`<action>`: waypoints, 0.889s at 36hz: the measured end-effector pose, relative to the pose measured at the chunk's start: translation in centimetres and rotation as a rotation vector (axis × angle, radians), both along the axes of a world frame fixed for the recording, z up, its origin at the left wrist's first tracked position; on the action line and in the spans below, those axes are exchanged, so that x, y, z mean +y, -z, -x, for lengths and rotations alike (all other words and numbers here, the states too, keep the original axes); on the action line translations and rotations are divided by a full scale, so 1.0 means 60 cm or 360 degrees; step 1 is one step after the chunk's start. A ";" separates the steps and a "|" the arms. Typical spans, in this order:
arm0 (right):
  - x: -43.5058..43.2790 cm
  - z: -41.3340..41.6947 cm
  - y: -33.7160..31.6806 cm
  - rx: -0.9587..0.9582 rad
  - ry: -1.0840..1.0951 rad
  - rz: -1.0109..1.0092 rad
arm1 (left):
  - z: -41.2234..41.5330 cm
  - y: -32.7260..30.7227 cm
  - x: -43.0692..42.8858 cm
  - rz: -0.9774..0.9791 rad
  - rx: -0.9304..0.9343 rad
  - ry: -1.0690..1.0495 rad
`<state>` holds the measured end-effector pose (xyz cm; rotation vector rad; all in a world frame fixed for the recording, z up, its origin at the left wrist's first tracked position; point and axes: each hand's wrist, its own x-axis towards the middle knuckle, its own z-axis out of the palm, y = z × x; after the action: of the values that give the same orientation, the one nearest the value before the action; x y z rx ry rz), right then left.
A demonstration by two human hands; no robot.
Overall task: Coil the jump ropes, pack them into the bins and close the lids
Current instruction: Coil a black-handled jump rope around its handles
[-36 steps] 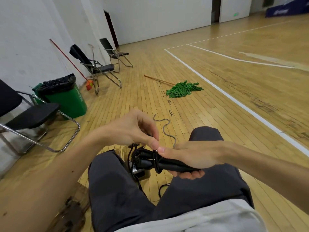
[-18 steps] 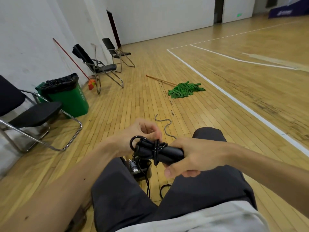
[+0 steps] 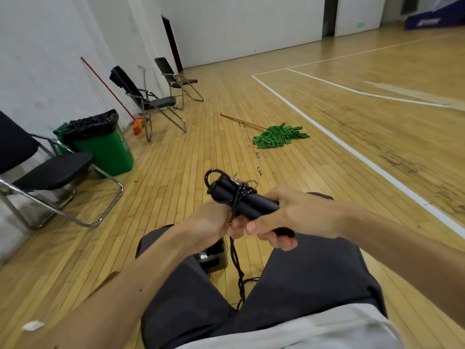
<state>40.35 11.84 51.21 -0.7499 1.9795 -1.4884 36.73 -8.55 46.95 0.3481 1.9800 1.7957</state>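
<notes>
A seated person's right hand [image 3: 297, 217] curls its fingers round one end of the paired black handles of a jump rope [image 3: 247, 201], cord wound around their middle just beyond the fingertips. The left hand [image 3: 214, 222], beneath the bundle, closes its fingers on the cord, which hangs from them between the knees, beside a dark bin [image 3: 214, 259] on the floor

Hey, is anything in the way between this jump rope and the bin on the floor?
Nothing visible. The bin sits between the knees, just below the left hand and right hand gripping the jump rope; its loose tail hangs beside the bin.
</notes>
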 end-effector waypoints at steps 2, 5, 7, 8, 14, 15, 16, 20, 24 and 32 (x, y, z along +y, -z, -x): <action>0.004 0.005 -0.003 0.0002 0.0034 0.0020 | -0.016 -0.011 0.015 0.0054 0.0037 -0.0001; 0.012 0.016 -0.005 -0.0005 0.0101 0.0053 | -0.041 -0.026 0.031 0.0092 0.0103 0.0116; 0.019 0.025 -0.004 -0.0014 0.0158 0.0052 | -0.043 -0.026 0.036 0.0105 0.0061 0.0071; 0.022 0.030 -0.003 -0.0004 0.0182 0.0033 | -0.044 -0.025 0.038 0.0110 0.0040 0.0044; 0.027 0.044 0.016 0.0099 0.0329 -0.0095 | -0.053 -0.014 0.045 0.0296 0.0090 0.0099; 0.029 0.047 0.019 0.0115 0.0358 -0.0128 | -0.055 -0.012 0.044 0.0350 0.0117 0.0135; 0.031 0.052 0.023 0.0117 0.0399 -0.0160 | -0.056 -0.011 0.043 0.0418 0.0147 0.0169; 0.044 0.071 0.041 0.0083 0.0611 -0.0256 | -0.059 -0.005 0.041 0.0732 0.0259 0.0251; 0.044 0.076 0.055 0.0114 0.0648 -0.0366 | -0.063 -0.017 0.044 0.1141 0.0647 0.0251; 0.038 0.078 0.051 -0.0109 0.0530 -0.0636 | -0.058 -0.069 0.046 0.1788 0.1200 0.0325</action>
<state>35.66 14.14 48.16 -0.2049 2.3287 -1.2059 40.24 -5.81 51.06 0.8437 2.9183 0.2044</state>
